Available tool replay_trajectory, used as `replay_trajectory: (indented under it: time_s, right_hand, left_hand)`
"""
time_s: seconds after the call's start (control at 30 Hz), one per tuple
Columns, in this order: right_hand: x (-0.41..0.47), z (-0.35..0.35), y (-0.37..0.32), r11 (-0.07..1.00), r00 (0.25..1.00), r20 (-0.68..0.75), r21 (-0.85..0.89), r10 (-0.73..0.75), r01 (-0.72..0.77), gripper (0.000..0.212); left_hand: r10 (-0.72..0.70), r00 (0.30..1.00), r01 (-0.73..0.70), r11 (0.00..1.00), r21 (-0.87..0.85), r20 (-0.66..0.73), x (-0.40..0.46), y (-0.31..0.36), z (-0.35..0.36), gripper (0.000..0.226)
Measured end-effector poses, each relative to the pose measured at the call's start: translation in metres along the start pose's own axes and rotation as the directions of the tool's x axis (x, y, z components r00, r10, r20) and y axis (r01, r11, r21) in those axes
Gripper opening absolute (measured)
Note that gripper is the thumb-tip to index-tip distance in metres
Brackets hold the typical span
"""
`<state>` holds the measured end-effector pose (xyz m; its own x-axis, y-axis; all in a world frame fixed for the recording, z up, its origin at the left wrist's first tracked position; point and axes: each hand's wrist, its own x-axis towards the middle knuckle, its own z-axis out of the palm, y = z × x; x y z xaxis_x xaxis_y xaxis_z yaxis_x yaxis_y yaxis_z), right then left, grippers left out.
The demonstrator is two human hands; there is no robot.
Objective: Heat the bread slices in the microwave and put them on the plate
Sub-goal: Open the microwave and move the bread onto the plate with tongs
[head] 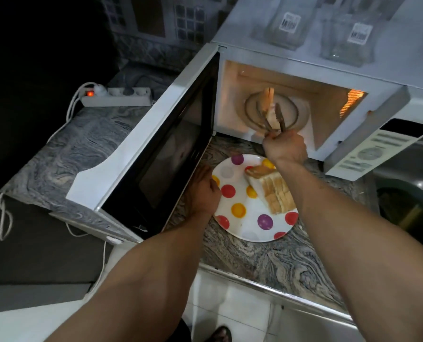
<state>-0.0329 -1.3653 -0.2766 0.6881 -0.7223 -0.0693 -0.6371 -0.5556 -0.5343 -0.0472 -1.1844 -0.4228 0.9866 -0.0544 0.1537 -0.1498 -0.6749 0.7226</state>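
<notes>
The white microwave [328, 70] stands with its door [161, 149] swung open to the left and its inside lit. My right hand [284, 147] grips tongs [278, 117] that pinch a bread slice [270, 112] above the glass turntable [254, 107]. Another bread piece stands upright further in. On the counter in front lies a white plate [240, 213] with coloured dots, carrying a stack of bread slices [273, 191]. My left hand [204, 191] holds the plate's left rim, close to the door's edge.
A marbled stone counter [267, 262] runs under the plate. A white power strip [116, 96] with a red lit switch lies at the back left. Glass jars [346, 33] stand on the microwave. A sink [407, 193] is at the right.
</notes>
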Motion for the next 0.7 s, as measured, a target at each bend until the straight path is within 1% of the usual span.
replay_trajectory:
  time_s: [0.13,0.2,0.3,0.4,0.5,0.6,0.7]
  right_hand:
    - [0.011,0.006,-0.009,0.999,1.000,0.027,-0.043,0.012,-0.011,0.043]
    - [0.012,0.006,-0.011,0.997,1.000,0.009,-0.077,0.006,-0.006,0.039]
    - [0.010,0.002,-0.007,0.996,1.000,-0.013,-0.093,-0.012,0.011,0.036]
    - [0.002,-0.002,0.002,0.996,0.998,-0.013,-0.072,-0.062,0.061,0.036]
    - [-0.014,-0.008,0.011,0.991,0.993,-0.016,-0.074,-0.115,0.113,0.039]
    - [-0.038,-0.019,0.021,0.975,0.980,-0.003,-0.101,-0.198,0.196,0.042]
    - [-0.066,-0.028,0.034,0.953,0.959,0.017,-0.111,-0.282,0.282,0.040]
  left_hand:
    - [0.009,1.000,-0.009,1.000,0.015,-0.018,0.000,-0.001,0.000,0.054]
    - [0.004,1.000,-0.003,1.000,0.010,-0.012,-0.001,0.000,0.000,0.055]
    - [0.006,1.000,-0.006,1.000,-0.002,-0.012,0.000,-0.002,0.000,0.062]
    - [-0.006,1.000,0.005,1.000,0.010,0.010,0.000,-0.002,0.001,0.058]
    - [0.012,1.000,-0.012,1.000,0.024,0.002,-0.001,-0.001,0.000,0.053]
    - [0.002,1.000,-0.003,0.999,0.043,0.012,-0.002,-0.001,0.000,0.053]
    - [-0.010,1.000,0.009,1.000,0.027,0.018,0.000,-0.003,0.003,0.051]
